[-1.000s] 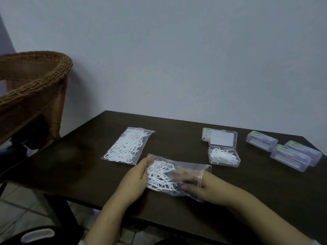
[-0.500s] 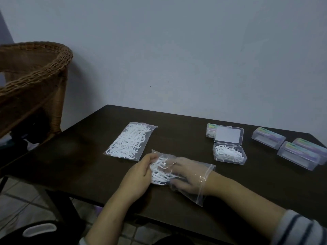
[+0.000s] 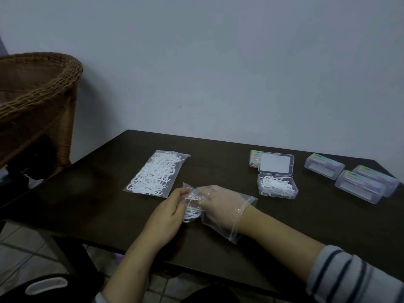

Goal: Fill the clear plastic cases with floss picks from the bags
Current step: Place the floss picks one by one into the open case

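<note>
Two bags of floss picks lie on the bench: a full bag (image 3: 157, 174) flat near the middle, and an opened bag (image 3: 220, 212) close to the near edge, with both hands at work on it. The right hand (image 3: 218, 206) is pushed inside the opened bag up to the wrist, its fingers curled into a bunch of picks (image 3: 192, 212); its grip appears to be gathering them, though the plastic blurs exactly how many are held. The left hand (image 3: 169, 212) pinches the closed end of that bag from outside, evidently to hold it steady against the pull. An open case (image 3: 277, 184), partly filled with picks and its lid laid back, sits toward the right of the bench, near the right hand, so the carry is judged short. Another case (image 3: 254, 158) sits behind the lid, and three shut cases (image 3: 352, 176) are grouped at the far right corner, one reaching the right edge. Bare bench lies between the opened bag and the open case, giving free passage. A wicker chair (image 3: 37, 99) stands off the left edge, well apart.
</note>
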